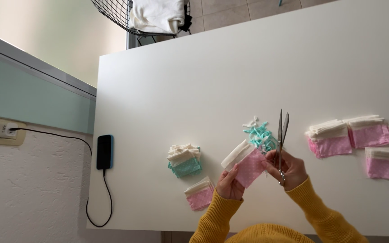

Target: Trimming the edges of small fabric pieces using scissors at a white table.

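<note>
Pink cloth (250, 165) pinched in your left hand (229, 184); your right hand (289, 168) grips scissors (282, 135) above the desk (230, 81)

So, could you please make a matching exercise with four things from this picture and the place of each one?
Things:
1. scissors
2. phone
3. teal fabric stack
4. wire basket

Places:
A. beyond the table's far edge
B. in the right hand
C. at the table's left edge, with a cable
D. left of the left hand, on the table

Pairs: 1-B, 2-C, 3-D, 4-A
</note>
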